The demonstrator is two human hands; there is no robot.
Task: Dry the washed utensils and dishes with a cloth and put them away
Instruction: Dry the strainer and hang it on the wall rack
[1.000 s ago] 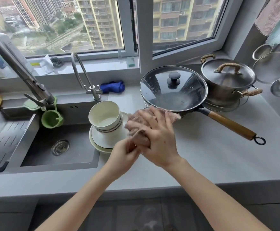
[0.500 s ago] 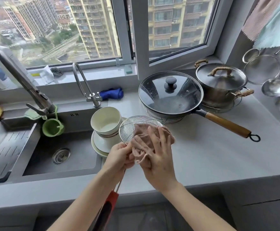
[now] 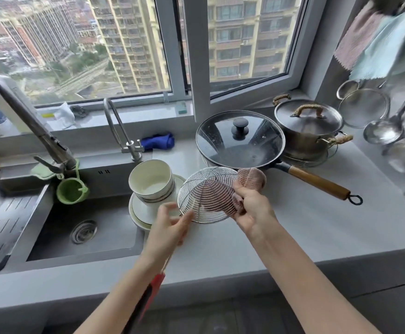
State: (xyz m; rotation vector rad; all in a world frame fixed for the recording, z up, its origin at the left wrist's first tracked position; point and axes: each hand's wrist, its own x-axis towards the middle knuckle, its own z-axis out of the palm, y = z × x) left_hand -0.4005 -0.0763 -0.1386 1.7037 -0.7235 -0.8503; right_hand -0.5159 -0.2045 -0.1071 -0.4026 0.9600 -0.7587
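Drying the wire skimmer (image 3: 207,195) over the worktop (image 3: 317,227): my right hand (image 3: 252,210) presses a pink cloth (image 3: 251,180) against the far side of the mesh bowl, fingers (image 3: 238,192) clamped on cloth and rim together, the cloth showing through the wires. My left hand (image 3: 167,225) sits at the bowl's near-left edge where the handle meets it; its fingers are spread and blurred, and I cannot tell whether they grip the stem or only steady it. The red and black handle (image 3: 152,294) runs back from that hand along my forearm.

To do this step well, I judge that the cloth should be worked in circles along the spiral wires, from hub to rim, with the bowl turned by its handle so that each sector passes under the cloth; water tends to lodge where wires cross, so both faces need a pass.

Just beyond my left fingers stands a stack of bowls on plates (image 3: 152,189), at the edge of the sink (image 3: 83,227). Beyond my right fingers lies a lidded wok (image 3: 240,138), with a steel pot (image 3: 308,128) to its right. Strainers and a ladle (image 3: 384,128) hang on the wall at far right, a likely place for the skimmer, under a wide window
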